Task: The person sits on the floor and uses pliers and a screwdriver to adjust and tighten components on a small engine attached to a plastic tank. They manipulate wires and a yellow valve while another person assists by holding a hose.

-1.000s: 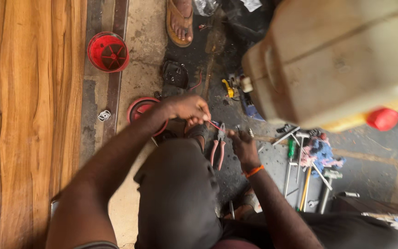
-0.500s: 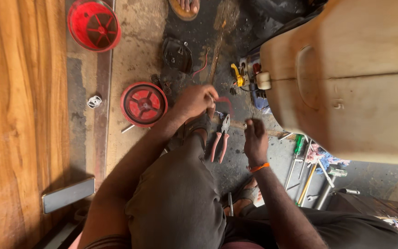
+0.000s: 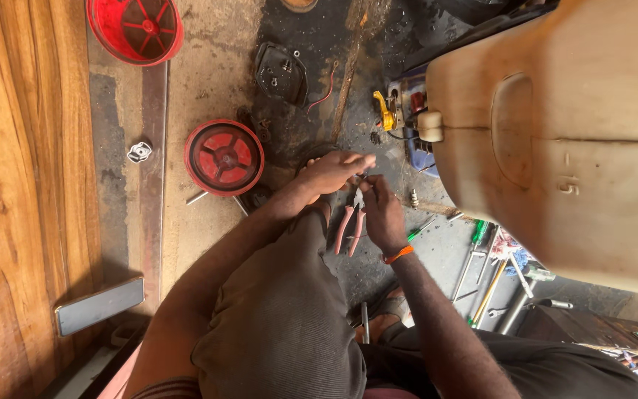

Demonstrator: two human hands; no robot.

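Note:
My left hand (image 3: pixel 330 171) reaches forward over my bent knee, and its fingertips pinch a small piece too tiny to identify. Right beside it, touching fingertip to fingertip, is my right hand (image 3: pixel 382 213) with an orange band on the wrist. It grips a pair of pliers (image 3: pixel 349 227) near the head. The pliers' pink-red handles hang down towards me between the two hands. Below them is dark, oil-stained ground.
A red round slotted cover (image 3: pixel 224 157) lies left of the hands, another (image 3: pixel 136 26) at top left. A black part (image 3: pixel 280 71) and a yellow tool (image 3: pixel 383 111) lie beyond. A big tan plastic container (image 3: pixel 555 140) fills the right. Screwdrivers (image 3: pixel 485 262) lie below it; a phone (image 3: pixel 100 304) rests on wood.
The view has shifted, so the ground items sit lower in frame. My hands have drawn together until the fingertips meet at the pliers' head.

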